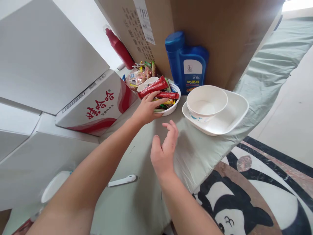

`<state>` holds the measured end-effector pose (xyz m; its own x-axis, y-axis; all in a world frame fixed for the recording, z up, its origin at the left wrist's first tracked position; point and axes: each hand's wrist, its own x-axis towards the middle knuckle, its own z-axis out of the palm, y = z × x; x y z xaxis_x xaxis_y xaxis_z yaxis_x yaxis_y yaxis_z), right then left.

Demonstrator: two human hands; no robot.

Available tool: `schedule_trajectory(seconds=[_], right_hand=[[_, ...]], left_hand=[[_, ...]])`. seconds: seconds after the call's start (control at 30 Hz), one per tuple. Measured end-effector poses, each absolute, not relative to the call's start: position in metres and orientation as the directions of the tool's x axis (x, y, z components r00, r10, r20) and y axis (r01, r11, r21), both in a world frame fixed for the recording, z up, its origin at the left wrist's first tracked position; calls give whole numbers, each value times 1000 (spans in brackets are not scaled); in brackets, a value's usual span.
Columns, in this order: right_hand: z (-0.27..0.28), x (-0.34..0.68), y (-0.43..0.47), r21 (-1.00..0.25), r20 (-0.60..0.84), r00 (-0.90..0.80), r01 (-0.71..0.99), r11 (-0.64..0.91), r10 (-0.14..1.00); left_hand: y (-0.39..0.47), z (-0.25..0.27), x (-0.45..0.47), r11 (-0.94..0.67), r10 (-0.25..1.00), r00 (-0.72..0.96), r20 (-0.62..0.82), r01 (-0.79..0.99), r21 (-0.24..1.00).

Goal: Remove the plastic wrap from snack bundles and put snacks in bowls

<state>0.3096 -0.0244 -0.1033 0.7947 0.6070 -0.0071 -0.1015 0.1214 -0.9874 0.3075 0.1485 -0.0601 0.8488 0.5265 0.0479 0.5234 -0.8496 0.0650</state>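
My left hand reaches over the near side of a white bowl filled with wrapped snacks. Its fingers are spread across the contents, and the thumb lies by the rim. Long red packets rest on top of the pile, with yellow and green wrappers beneath them. Lower and to the right, my right hand hovers above the cloth, fingers loosely bent and apart, holding nothing. Right of both hands, a round white bowl sits inside a larger white dish.
Behind the bowls stand a blue oil bottle and a big cardboard box. Bagged snacks and a red bottle are at the back left. A white-and-red carton borders the left; a white handle-like strip lies nearer.
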Motion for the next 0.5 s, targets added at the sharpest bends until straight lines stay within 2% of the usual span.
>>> schedule_trajectory(seconds=[0.3, 0.5], right_hand=[[-104, 303, -23, -986, 10, 788, -96, 139, 615], [-109, 282, -19, -991, 79, 772, -8, 134, 631]], left_hand=[[181, -59, 313, -813, 582, 811, 57, 577, 83], [215, -64, 324, -783, 622, 778, 88, 618, 73]])
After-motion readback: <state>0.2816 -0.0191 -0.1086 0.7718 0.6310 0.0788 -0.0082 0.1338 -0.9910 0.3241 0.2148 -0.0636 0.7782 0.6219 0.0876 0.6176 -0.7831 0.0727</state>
